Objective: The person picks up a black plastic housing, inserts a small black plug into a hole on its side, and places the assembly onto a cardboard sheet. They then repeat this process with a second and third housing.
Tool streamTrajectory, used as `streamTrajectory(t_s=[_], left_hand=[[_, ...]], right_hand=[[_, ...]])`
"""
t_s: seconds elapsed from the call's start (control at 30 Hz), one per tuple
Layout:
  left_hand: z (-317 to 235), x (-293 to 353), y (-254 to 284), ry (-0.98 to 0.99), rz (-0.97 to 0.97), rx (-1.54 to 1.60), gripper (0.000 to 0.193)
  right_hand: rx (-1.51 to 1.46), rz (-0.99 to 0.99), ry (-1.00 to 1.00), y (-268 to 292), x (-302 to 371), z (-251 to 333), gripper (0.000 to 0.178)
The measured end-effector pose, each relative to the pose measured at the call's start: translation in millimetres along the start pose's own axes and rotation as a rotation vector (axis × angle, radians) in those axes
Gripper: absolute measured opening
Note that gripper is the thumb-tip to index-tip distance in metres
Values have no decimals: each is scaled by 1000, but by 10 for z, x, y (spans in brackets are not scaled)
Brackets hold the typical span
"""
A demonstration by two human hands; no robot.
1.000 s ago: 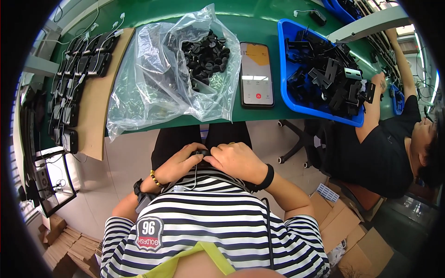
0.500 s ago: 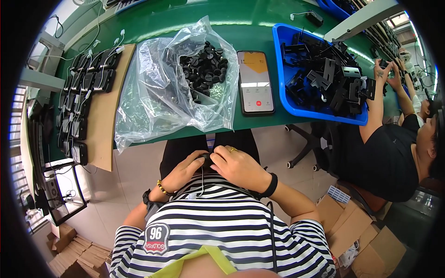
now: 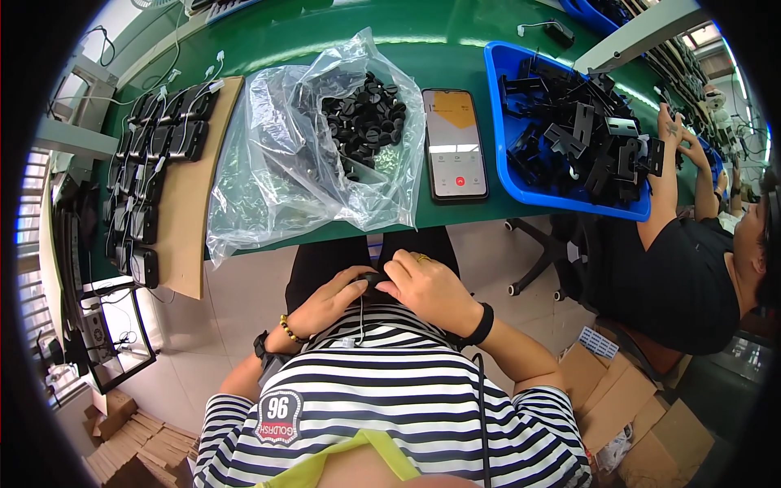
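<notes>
In my lap, just off the table's front edge, both hands meet around a small black part with a thin white cable hanging from it. The cable ends in a small white connector against the striped shirt. My left hand is closed on the part from the left, its thumb lying along the top. From the other side my right hand presses its thumb and bent fingers to the part. Fingers cover most of it, so its full shape is hidden.
On the green table lie a clear plastic bag of round black slotted caps, a phone and a blue bin of black brackets. Cabled black boxes and a brown board lie left. A co-worker sits right.
The whole view has shifted slightly, so things sit a little further right. My right thumb now shows more at the black part. The co-worker's hands have moved.
</notes>
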State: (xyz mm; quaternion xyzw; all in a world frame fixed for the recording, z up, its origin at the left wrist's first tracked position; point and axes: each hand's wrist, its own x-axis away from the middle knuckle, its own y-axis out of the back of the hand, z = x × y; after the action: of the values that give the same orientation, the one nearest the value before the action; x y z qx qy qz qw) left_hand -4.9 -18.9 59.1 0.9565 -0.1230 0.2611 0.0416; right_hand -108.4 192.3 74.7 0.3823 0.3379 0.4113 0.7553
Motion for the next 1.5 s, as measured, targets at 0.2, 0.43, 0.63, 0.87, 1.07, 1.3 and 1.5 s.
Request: streamTrajectory(t_s=[0.2,0.43,0.63,0.87,1.07,1.3,1.5], left_hand=[[5,-11,5,31,1,61,46],[63,-34,-3,-24,11,-61,45],[21,-30,28,-1,5,-23,45],[41,-46,21,-57,0,-126,45],[7,-35,36,-5,4,-29,45],[11,-28,15,0,17,-5,47],[-8,-43,21,3,37,-50,48]], right_hand=[[-49,-54,77,18,-4,15,24],[23,119,54,31,51,-41,27],[-71,11,-3,108,16,0,32],[-89,96,17,13,32,-58,32],[-102,52,-28,114,8,-5,25],[-163,73,25,116,50,-15,22],[-164,108,19,101,49,-20,19]])
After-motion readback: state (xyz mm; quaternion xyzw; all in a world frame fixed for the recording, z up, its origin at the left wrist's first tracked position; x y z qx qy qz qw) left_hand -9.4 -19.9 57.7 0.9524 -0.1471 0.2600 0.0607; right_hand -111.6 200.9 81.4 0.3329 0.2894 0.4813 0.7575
